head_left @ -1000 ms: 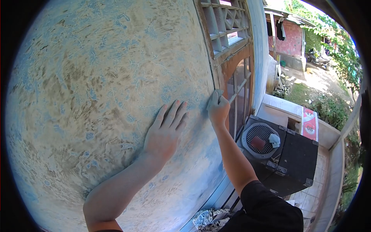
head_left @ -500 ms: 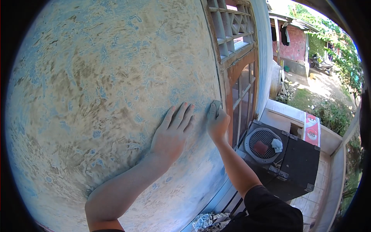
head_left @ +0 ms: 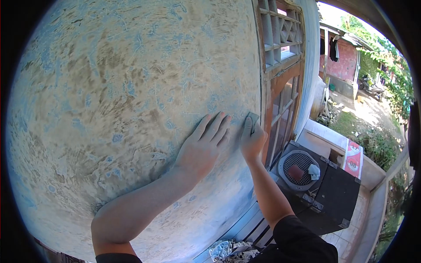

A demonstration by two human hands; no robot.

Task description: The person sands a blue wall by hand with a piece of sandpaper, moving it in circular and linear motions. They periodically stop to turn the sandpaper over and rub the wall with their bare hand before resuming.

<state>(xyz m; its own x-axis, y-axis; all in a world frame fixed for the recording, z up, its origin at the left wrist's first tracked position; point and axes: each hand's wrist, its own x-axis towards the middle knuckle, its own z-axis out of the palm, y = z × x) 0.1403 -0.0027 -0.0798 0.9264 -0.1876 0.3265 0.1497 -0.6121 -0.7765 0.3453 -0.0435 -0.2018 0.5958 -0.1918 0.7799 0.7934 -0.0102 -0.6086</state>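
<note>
A worn wall [head_left: 131,87] with patchy blue, cream and brown paint fills the left and middle. My left hand [head_left: 201,147] lies flat against it, fingers spread and pointing up, with nothing held. To its right, close to the wooden door frame [head_left: 280,87], my right hand [head_left: 253,142] is closed on a small grey-green piece of sandpaper [head_left: 253,117]. The thumb presses the sheet, and its upper end shows above the fingers against the wall. The rest of the sheet is hidden in the hand.
A black speaker box [head_left: 335,197] stands at the lower right, with a crumpled white piece [head_left: 313,171] on its round grille. Behind it runs a low porch wall [head_left: 326,129] bearing a red and white box [head_left: 353,162]. Crumpled patterned material [head_left: 228,250] lies below.
The view has shifted slightly, so the wall and door frame sit farther right. Both hands remain at nearly the same spots on the wall, and the right hand keeps its grip.
</note>
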